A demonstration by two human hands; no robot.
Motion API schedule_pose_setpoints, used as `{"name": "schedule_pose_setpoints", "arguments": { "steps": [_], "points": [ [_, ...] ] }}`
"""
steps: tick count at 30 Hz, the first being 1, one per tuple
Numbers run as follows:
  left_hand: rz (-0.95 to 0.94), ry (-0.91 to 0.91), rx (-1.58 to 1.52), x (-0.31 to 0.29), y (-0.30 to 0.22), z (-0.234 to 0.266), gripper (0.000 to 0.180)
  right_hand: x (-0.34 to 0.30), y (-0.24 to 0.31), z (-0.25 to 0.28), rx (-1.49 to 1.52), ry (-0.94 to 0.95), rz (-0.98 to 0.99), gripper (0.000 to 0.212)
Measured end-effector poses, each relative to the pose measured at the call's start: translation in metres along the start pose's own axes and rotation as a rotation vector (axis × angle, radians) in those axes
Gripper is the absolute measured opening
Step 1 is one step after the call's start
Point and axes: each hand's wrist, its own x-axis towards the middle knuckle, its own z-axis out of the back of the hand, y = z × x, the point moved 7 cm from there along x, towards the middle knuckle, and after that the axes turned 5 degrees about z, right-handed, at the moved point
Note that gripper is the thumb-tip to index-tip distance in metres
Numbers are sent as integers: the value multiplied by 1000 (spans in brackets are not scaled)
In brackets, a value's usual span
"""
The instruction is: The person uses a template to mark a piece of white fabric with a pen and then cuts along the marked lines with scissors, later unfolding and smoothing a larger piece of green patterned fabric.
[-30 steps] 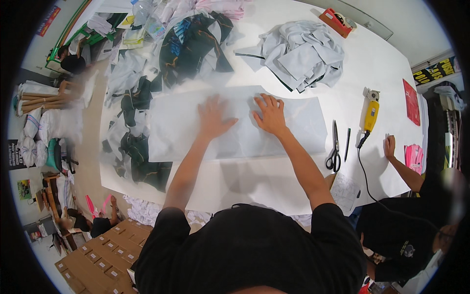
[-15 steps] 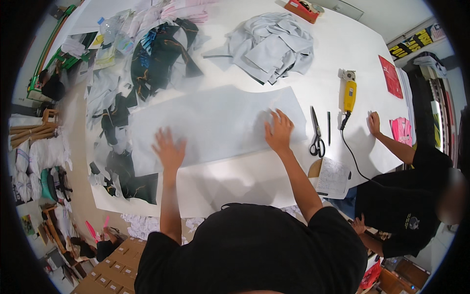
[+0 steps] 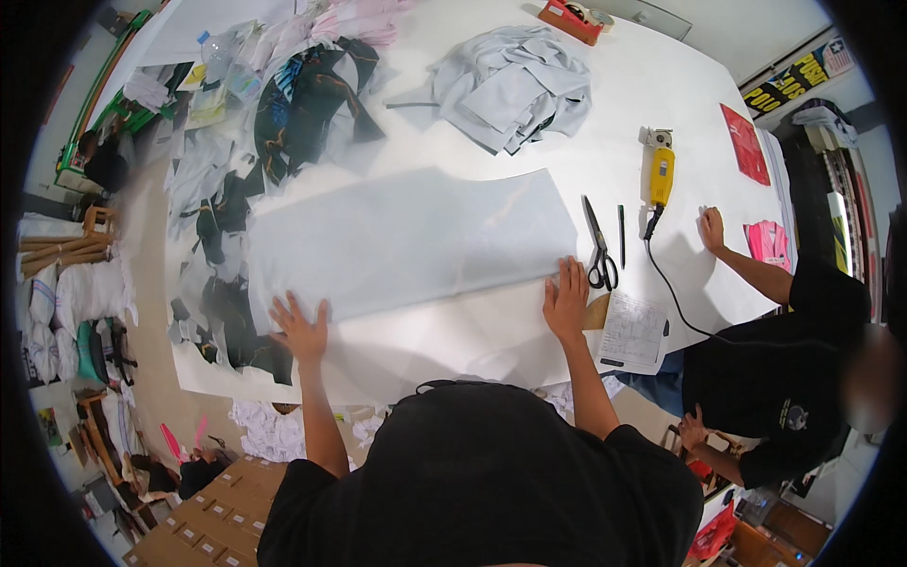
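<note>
A long pale grey fabric panel [image 3: 397, 241] lies flat across the white table, its far edge curved. My left hand [image 3: 300, 326] rests with fingers spread on its near left corner. At the near right corner my right hand [image 3: 567, 298] lies flat, fingers stretched along the edge. Neither hand grips anything. Just beyond my right hand are black-handled scissors [image 3: 600, 250] and a thin black pen-like stick [image 3: 622, 236]. A written sheet of paper [image 3: 631, 331] lies to the right of that hand.
A yellow corded cutting machine [image 3: 662, 175] stands at the right, near a co-worker's fist [image 3: 711, 230]. A grey fabric heap [image 3: 515, 85] lies far off. Dark patterned scraps [image 3: 312, 109] cover the left side. A red tape dispenser [image 3: 570, 21] sits at the back.
Both my hands have moved nearer to me, from the panel's middle to its near edge. My right hand also shifted right. The view has shifted slightly.
</note>
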Motion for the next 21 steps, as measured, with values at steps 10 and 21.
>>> {"name": "schedule_pose_setpoints", "arguments": {
  "steps": [10, 21],
  "points": [
    [-161, -352, -1, 64, -80, -1, 87, 130, 22, -13, 24, -101, 163, 48],
    [223, -153, 38, 80, -45, -9, 86, 161, 11, -49, -113, 127, 218, 63]
  ]
}}
